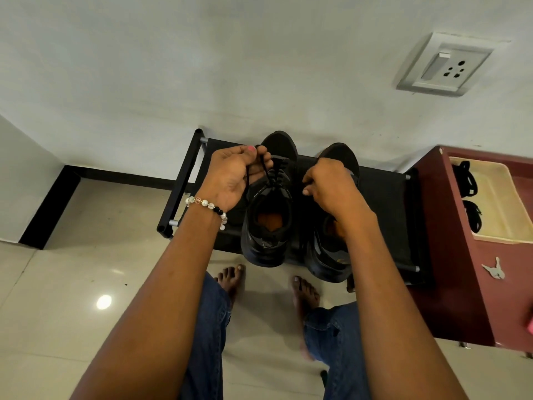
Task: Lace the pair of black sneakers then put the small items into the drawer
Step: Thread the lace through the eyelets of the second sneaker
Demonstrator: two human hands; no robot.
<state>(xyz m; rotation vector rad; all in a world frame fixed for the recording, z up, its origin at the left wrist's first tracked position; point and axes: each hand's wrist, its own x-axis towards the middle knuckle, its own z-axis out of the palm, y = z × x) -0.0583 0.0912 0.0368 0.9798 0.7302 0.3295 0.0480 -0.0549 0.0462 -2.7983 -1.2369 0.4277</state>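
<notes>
Black lace-up sneaker (266,203) on fabric rack — left hand (233,176) pinches its lace (264,171), right hand (326,186) curled at the eyelets, contents unclear — a slipped pinch could unthread it.

both sneakers: left sneaker (266,215) black with orange insole; right sneaker (331,249) black. shoelace (261,168) black. shoe rack (383,197) black, grey tube ends. cabinet (450,255) at right maroon; drawer (501,197) interior cream. bracelet (206,207) white and black beads. jeans (207,342) blue. floor (72,284) beige tile. wall (202,67) white, black skirting. thumbnail pink.
</notes>
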